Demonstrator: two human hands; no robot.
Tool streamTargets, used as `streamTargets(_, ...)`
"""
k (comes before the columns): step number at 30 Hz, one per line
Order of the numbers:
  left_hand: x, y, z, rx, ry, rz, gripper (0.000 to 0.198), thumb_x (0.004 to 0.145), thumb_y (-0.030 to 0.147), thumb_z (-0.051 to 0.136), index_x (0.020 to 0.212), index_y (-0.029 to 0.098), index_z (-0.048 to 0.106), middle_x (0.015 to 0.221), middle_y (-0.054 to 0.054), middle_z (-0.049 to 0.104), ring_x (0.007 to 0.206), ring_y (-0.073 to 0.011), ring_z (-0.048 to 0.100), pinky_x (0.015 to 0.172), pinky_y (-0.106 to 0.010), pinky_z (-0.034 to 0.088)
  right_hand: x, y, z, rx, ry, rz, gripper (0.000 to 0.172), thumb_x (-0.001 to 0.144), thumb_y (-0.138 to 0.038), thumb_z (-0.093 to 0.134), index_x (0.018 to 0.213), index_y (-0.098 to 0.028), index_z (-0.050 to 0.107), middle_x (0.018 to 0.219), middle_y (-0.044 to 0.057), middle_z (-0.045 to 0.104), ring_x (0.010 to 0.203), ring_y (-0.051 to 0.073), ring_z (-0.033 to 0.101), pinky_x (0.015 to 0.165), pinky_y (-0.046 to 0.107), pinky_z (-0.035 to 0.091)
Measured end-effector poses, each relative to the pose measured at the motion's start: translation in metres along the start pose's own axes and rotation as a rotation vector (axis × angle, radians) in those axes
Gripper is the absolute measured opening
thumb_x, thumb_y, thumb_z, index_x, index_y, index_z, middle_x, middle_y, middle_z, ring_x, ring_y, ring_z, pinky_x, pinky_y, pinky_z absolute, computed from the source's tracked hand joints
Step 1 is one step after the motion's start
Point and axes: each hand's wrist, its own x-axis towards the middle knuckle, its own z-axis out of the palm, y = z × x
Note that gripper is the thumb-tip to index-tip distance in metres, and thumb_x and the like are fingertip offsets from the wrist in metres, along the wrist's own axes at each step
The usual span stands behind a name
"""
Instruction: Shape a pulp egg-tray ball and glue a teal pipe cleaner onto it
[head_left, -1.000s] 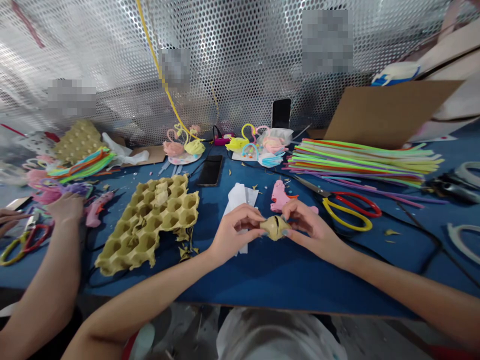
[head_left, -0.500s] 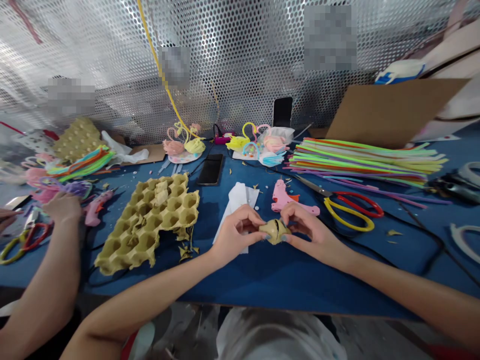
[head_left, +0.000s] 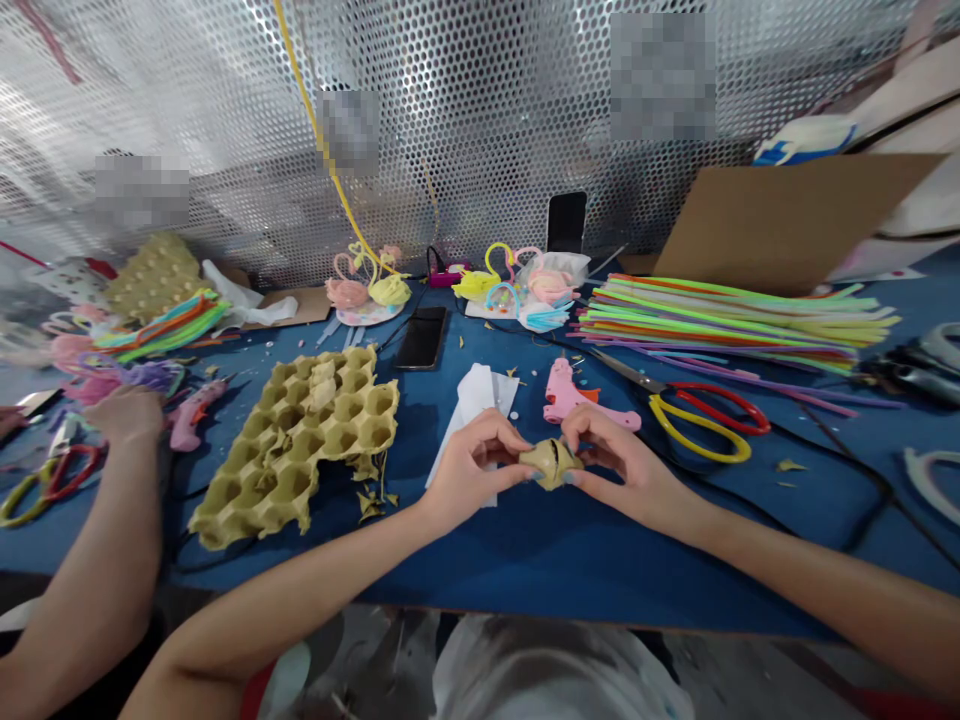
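Between my two hands is a small tan piece of egg carton (head_left: pixel 553 466), made of cup shapes put together with a dark gap showing at the top. My left hand (head_left: pixel 478 460) pinches its left end between thumb and fingers. On its other side, my right hand (head_left: pixel 622 462) grips the right end the same way. Just beyond my right hand lies a pink glue gun (head_left: pixel 574 398). A white folded paper (head_left: pixel 474 395) is partly covered by my left hand. To the left rests a torn tan egg tray (head_left: pixel 300 445) with scraps beside it.
Scissors with red and yellow handles (head_left: pixel 697 420) lie right of the glue gun, by black cables. Behind are bundled pipe cleaners (head_left: pixel 727 325), a phone (head_left: pixel 421 338) and pipe-cleaner swans (head_left: pixel 517 288). Another person's arm (head_left: pixel 124 500) reaches in at left, near a second glue gun (head_left: pixel 196 412).
My hands and the egg carton piece stay nearly still. At the far left edge, the other person's second hand has drawn back a little.
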Motion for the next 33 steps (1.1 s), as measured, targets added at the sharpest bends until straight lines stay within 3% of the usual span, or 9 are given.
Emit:
streamTargets(18, 0.0016, -0.0018, -0.001, -0.016, -0.003, 0.026, 0.027, 0.072, 0.029, 0.089, 0.084, 0.015, 0.071, 0.091, -0.004, 0.059, 0.08, -0.0131, 0.063, 0.072, -0.026, 0.057, -0.0001, 0.0035, -0.0002, -0.001, 0.031, -0.005, 0.022, 0.091, -0.038, 0.07, 0.094, -0.025, 0.053, 0.097, 0.003, 0.048, 0.088, 0.018, 0.054, 0.075, 0.029, 0.055)
streamTargets(23, 0.0027, 0.0016, -0.0013, -0.056, -0.046, 0.005, 0.035, 0.071, 0.033, 0.09, 0.096, 0.016, 0.071, 0.099, -0.006, 0.062, 0.087, -0.016, 0.066, 0.078, -0.028, 0.06, 0.0035, 0.0036, -0.0025, 0.133, 0.097, -0.003, 0.023, 0.093, -0.044, 0.067, 0.094, -0.025, 0.053, 0.095, 0.002, 0.049, 0.081, 0.017, 0.058, 0.067, 0.029, 0.057)
streamTargets(28, -0.0004, 0.0048, -0.0021, 0.048, -0.073, 0.064, 0.031, 0.076, 0.03, 0.086, 0.101, 0.017, 0.073, 0.104, -0.008, 0.061, 0.091, -0.0171, 0.066, 0.084, -0.032, 0.061, 0.0086, -0.0014, -0.0038, 0.147, 0.134, 0.029, 0.025, 0.096, -0.048, 0.061, 0.091, -0.024, 0.054, 0.092, 0.002, 0.051, 0.074, 0.015, 0.058, 0.061, 0.029, 0.057)
streamTargets(33, 0.0017, 0.0009, -0.0058, 0.066, 0.014, 0.16, 0.025, 0.073, 0.029, 0.088, 0.09, 0.015, 0.076, 0.09, -0.006, 0.065, 0.08, -0.0154, 0.066, 0.07, -0.027, 0.058, 0.0047, 0.0019, -0.0029, 0.102, 0.104, 0.014, 0.017, 0.099, -0.041, 0.058, 0.093, -0.025, 0.056, 0.093, 0.002, 0.053, 0.07, 0.014, 0.059, 0.063, 0.03, 0.057)
